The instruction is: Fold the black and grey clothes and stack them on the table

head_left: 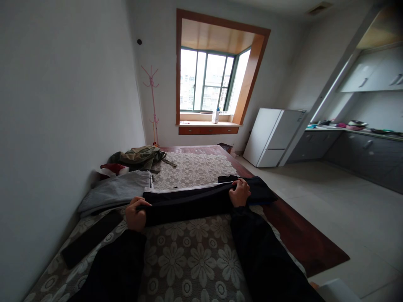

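Black cloth held at two ends, slip risk toward 3 o'clock

Clock set on the middle of the black cloth (189,205), 12 toward the window (206,79). The cloth lies crosswise over the flowered tablecloth (201,260), in a long, narrow band; a white strip (171,190) shows along its far side.

Grip: left hand (136,214) at 9 pinches one end, thumb along the upper edge. Right hand (240,193) near 3 has fingers curled over the other end. Both closed on cloth; how firmly, cannot tell.

Risks, by my judgement:
- Uneven pull. Right hand sits a little farther out than left; a harder tug on one side could skew the band or wrinkle it.
- Layers. If the pinch catches only the top one, the rest could slide apart. Layer count not readable.
- Snag at 3. A dark bundle (260,191) lies against the right hand, perhaps the same garment, cannot tell. A sideways sweep might push it over the bare red wood (296,226) at 4 and off.
- Crowding at 9 to 10. Grey cloth (119,193) close by the left hand; a wide swing could drag it.
- Dark oblong (91,239) at 8, just beside the left sleeve (116,260); an elbow moving outward could knock it
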### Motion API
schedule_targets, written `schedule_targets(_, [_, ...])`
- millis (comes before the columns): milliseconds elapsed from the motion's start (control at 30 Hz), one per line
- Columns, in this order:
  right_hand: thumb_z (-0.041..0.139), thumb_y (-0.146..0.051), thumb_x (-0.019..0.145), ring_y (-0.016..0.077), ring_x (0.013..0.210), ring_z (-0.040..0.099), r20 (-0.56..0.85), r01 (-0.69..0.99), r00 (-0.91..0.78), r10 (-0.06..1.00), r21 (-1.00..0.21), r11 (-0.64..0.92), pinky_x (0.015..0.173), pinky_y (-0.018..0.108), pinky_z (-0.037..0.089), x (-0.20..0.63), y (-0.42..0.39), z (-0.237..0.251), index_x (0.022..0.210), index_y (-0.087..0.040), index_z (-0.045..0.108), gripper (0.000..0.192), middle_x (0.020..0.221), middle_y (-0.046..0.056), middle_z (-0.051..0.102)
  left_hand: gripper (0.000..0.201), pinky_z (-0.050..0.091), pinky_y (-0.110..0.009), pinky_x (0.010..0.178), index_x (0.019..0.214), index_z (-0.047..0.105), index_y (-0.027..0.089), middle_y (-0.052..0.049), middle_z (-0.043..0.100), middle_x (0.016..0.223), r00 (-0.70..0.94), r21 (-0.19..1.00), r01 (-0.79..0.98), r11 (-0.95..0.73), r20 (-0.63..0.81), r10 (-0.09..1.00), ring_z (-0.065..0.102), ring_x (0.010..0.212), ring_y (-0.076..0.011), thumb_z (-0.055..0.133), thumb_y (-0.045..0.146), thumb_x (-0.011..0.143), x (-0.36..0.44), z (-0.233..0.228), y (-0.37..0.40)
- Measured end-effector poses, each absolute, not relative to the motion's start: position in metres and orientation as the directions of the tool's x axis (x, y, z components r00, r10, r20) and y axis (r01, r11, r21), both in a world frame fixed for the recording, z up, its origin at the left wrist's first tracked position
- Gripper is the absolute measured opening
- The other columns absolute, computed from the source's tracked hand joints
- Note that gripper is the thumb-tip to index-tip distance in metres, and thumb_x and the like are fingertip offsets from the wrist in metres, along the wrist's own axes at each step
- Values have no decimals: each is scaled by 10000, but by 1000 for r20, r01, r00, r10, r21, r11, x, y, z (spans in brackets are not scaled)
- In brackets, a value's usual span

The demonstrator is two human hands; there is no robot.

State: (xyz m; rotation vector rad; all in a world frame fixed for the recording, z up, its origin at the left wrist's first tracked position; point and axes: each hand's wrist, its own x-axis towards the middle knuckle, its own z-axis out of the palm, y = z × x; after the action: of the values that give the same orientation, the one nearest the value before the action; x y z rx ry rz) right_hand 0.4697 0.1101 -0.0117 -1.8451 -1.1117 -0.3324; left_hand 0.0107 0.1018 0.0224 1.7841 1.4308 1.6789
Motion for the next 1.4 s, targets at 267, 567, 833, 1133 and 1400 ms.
schedule_targets(267, [457,-207,761,340,1090,579,602,781,579,550,-602,-164,979,501,415,474,113,-15,1125,-180,597,391,1105,151,650,170,497,-461,980,690,709,263,-47,719,888,-214,776,527,-346,515,830,648,972,-298,543,233,668,8,21,109])
schedule_targets(567, [486,-260,764,299,1044,600,600,795,551,580,-589,-146,959,436,427,476,113,-15,964,-212,679,282,1081,110,675,134,370,-658,1098,839,710,258,-115,674,1419,-182,657,745,-118,370,911,491,1361,-410,637,193,748,7,16,111])
schedule_targets(833, [500,-293,827,307,1039,638,556,777,574,601,-601,-187,1003,442,423,476,116,-18,1053,-209,652,286,1114,127,737,371,355,-610,1176,1135,754,308,-76,706,1384,-110,619,756,-212,440,891,515,1378,-362,614,184,814,8,11,114])
schedule_targets(1133, [477,-428,901,318,952,649,547,756,594,590,-630,-178,945,455,452,478,117,-19,1045,-190,657,331,955,138,720,307,529,-427,1048,889,810,256,-52,778,1117,-8,740,556,-379,460,888,704,1042,-254,575,180,708,11,13,112])
schedule_targets(1400, [507,-369,830,314,1095,606,577,745,601,553,-655,-126,954,454,461,484,120,-20,1034,-198,673,314,1247,167,663,264,531,-459,1016,710,756,257,-42,807,965,-55,793,495,-354,435,899,720,951,-265,543,140,606,13,19,105])
